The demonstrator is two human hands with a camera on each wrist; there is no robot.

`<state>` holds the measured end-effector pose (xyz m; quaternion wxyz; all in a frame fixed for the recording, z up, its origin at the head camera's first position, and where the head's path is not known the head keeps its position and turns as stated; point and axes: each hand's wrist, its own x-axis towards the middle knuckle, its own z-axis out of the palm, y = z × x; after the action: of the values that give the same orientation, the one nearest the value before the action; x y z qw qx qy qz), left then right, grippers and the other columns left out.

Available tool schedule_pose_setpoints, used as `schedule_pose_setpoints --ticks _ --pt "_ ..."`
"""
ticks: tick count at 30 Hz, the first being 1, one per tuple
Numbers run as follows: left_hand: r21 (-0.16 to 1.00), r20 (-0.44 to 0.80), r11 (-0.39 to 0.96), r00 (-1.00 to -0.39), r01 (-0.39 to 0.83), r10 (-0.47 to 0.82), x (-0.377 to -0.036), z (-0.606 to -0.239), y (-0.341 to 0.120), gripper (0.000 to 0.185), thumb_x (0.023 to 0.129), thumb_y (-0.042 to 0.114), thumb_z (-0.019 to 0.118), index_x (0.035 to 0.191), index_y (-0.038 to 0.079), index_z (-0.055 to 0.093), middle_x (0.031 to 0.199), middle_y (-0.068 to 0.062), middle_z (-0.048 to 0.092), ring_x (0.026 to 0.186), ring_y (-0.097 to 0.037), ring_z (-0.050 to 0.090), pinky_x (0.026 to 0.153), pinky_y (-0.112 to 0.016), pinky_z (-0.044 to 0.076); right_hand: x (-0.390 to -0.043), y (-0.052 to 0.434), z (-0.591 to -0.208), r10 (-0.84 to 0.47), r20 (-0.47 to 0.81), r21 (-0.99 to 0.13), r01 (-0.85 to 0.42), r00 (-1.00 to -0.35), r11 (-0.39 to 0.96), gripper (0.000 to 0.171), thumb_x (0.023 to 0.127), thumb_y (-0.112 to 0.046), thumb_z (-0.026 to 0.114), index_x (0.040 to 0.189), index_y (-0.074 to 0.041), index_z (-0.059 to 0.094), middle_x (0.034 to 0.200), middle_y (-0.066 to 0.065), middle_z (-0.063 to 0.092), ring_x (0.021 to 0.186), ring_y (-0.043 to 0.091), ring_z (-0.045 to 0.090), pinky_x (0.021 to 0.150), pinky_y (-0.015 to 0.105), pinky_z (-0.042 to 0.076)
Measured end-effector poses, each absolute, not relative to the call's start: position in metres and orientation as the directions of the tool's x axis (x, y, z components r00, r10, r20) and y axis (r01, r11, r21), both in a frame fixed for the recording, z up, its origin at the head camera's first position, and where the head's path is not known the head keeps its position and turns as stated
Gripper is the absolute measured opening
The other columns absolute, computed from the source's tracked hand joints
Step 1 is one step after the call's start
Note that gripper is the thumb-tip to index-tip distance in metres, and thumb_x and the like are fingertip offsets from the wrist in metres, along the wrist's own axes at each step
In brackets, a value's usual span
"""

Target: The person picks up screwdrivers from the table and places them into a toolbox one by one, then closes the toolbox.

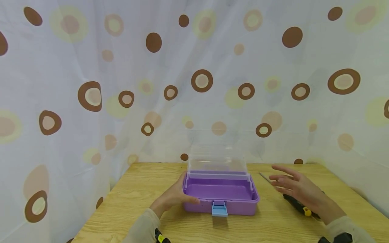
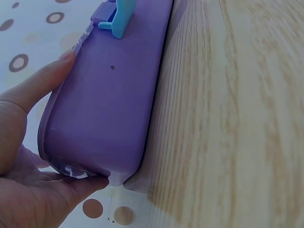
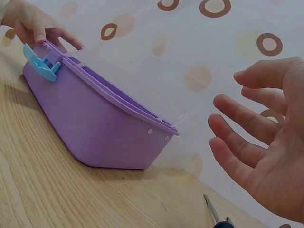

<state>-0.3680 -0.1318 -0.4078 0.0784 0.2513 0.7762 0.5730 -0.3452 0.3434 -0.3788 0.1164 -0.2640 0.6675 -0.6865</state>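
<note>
Item: one purple plastic storage box (image 1: 221, 195) with a light blue front latch (image 1: 219, 208) and a clear hinged lid (image 1: 217, 161) standing raised. It sits near the middle of the light wooden tabletop (image 1: 130, 199), toward the far edge, long axis running left to right, latch facing me.

Hands: two. My left hand (image 1: 174, 197) grips the box's left end, thumb on the front wall, fingers curled round the corner. My right hand (image 1: 299, 190) is released, fingers spread, hovering apart from the box toward the tabletop's right edge.

Item: one screwdriver (image 1: 296, 201), dark handle with yellow accent, thin metal shaft, lying directly beneath my right hand, shaft pointing toward the far edge. The right hand is nearer to it; the box lies to the left of both.
</note>
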Motion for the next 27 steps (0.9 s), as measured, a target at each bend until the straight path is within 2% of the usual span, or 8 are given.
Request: schedule_pose_setpoints --ticks 6,16,23,27 --pt "0.931 0.158 0.218 -0.862 0.293 0.481 -0.368 -0.408 -0.132 0.122 0.076 0.020 0.091 0.165 0.010 0.008 0.157 -0.018 0.039 0.138 -0.042 0.043 0.114 -0.060 0.034 -0.342 0.354 -0.383 -0.493 0.224 -0.973 -0.221 -0.841 -0.065 0.047 0.112 -0.006 0.041 0.154 -0.027 0.046 0.138 0.000 0.061 0.126 0.015 0.060 0.105 0.035 0.049" --pt "0.931 0.155 0.224 -0.866 0.290 0.475 -0.369 -0.407 -0.132 0.122 0.075 0.019 0.091 0.165 0.010 0.010 0.157 -0.020 0.038 0.139 -0.043 0.043 0.114 -0.059 0.034 -0.341 0.370 -0.395 -0.456 0.211 -0.975 -0.221 -0.864 -0.033 0.047 0.111 -0.006 0.042 0.152 -0.029 0.048 0.137 -0.009 0.062 0.125 0.007 0.059 0.102 0.026 0.049" --pt "0.934 0.159 0.208 -0.860 0.291 0.486 -0.368 -0.407 -0.132 0.122 0.075 0.018 0.091 0.165 0.010 0.009 0.156 -0.021 0.038 0.138 -0.044 0.043 0.114 -0.059 0.034 -0.340 0.379 -0.402 -0.391 0.158 -0.971 -0.213 -0.907 0.104 0.050 0.111 -0.012 0.047 0.159 -0.023 0.039 0.135 -0.018 0.060 0.121 0.000 0.058 0.097 0.022 0.050" --pt "0.935 0.160 0.205 -0.860 0.290 0.484 -0.368 -0.407 -0.132 0.121 0.075 0.018 0.091 0.164 0.009 0.010 0.156 -0.021 0.039 0.138 -0.044 0.042 0.114 -0.060 0.034 -0.340 0.382 -0.404 -0.345 0.119 -0.964 -0.192 -0.931 0.186 0.057 0.111 -0.017 0.050 0.164 -0.017 0.029 0.138 -0.014 0.055 0.121 -0.001 0.057 0.096 0.021 0.050"
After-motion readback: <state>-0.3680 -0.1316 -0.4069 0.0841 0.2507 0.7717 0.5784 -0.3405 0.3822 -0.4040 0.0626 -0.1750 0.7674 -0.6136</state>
